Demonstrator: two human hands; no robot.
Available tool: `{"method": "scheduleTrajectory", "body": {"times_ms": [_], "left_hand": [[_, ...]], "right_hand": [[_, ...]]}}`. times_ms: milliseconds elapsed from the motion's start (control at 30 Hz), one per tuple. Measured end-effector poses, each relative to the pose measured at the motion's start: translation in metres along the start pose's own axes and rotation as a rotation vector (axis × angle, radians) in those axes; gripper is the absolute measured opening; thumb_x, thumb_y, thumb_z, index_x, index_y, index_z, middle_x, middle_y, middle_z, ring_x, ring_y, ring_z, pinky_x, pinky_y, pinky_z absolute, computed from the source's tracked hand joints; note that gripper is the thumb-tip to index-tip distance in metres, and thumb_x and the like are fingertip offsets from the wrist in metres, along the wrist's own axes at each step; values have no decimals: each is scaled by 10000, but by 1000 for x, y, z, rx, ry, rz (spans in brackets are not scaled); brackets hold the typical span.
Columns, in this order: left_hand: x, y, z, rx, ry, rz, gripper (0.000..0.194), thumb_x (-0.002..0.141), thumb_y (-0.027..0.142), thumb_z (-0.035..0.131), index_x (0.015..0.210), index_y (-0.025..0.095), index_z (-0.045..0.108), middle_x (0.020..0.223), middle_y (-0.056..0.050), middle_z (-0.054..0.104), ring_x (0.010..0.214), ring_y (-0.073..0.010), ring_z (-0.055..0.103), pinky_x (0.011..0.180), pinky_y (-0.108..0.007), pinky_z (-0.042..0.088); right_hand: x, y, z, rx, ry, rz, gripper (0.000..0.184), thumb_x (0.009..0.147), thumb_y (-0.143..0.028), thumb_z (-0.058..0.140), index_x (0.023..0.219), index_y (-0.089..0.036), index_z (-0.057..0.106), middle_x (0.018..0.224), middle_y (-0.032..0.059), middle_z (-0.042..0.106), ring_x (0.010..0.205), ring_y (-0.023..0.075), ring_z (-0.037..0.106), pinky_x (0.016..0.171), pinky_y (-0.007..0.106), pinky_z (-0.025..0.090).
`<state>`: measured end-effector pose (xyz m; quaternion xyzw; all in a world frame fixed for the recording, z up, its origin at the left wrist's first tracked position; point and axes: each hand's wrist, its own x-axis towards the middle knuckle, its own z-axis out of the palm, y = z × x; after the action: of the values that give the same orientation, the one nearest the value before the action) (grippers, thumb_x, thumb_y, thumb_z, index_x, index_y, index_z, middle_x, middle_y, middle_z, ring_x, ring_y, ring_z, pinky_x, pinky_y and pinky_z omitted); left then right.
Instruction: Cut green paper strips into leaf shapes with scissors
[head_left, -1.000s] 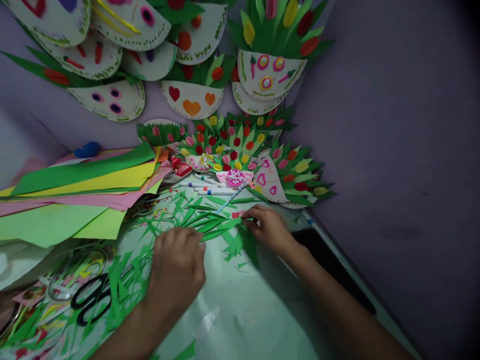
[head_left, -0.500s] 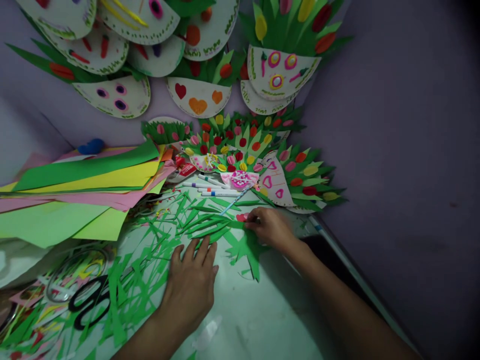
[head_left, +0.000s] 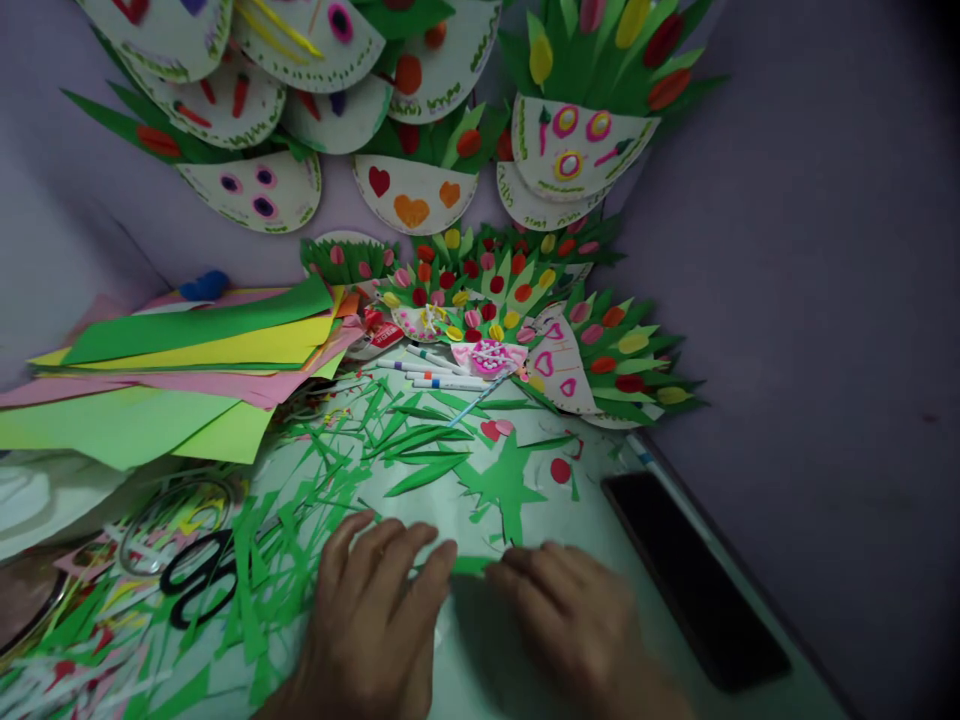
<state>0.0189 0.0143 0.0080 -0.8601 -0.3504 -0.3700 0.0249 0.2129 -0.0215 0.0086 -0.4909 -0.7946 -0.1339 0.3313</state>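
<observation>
Low over the table, my left hand (head_left: 379, 610) has its fingers apart, with the thumb side close to a strip of green paper (head_left: 472, 565). The other end of that strip sits at the fingertips of my right hand (head_left: 574, 615), which are drawn together on it; this hand is slightly blurred. Just beyond lies a jagged green paper cutout (head_left: 506, 480). Pointed green paper leaves (head_left: 427, 470) are bunched to its left. Above the cutout are a red paper heart (head_left: 491, 430) and a pink paper piece, and a red paper circle (head_left: 560, 470) is to its right.
Black-handled scissors (head_left: 199, 580) lie among green scraps at left. Stacked coloured paper (head_left: 187, 335) stands behind them. A dark phone (head_left: 694, 580) lies along the right edge. Markers (head_left: 442, 375) and paper-plate flower crafts (head_left: 562, 360) are at the back, with more on the wall.
My right hand has drawn back toward me from the heart and cutout with a green strip. The left hand has shifted nearer to it. The phone and red circle are now uncovered.
</observation>
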Motion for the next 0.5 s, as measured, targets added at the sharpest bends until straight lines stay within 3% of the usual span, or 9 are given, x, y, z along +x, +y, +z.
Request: {"method": "scheduleTrajectory", "body": {"times_ms": [133,500], "left_hand": [[-22,9,6,-71,-134,38,233,750,109,468,892,191,632,772,-45,638,775,-194,540,919,-470,314],[-21,15,10,-130,-422,-5,237,681,39,457,767,189,618,740,-36,606,739,-182,519,916,-460,334]], "right_hand": [[-28,-30,9,37,-46,44,251,864,-128,405,867,-188,649,736,29,676,580,130,521,522,263,343],[-28,-35,0,127,-233,182,239,870,-138,421,873,-192,654,785,15,671,636,136,522,548,245,374]]}}
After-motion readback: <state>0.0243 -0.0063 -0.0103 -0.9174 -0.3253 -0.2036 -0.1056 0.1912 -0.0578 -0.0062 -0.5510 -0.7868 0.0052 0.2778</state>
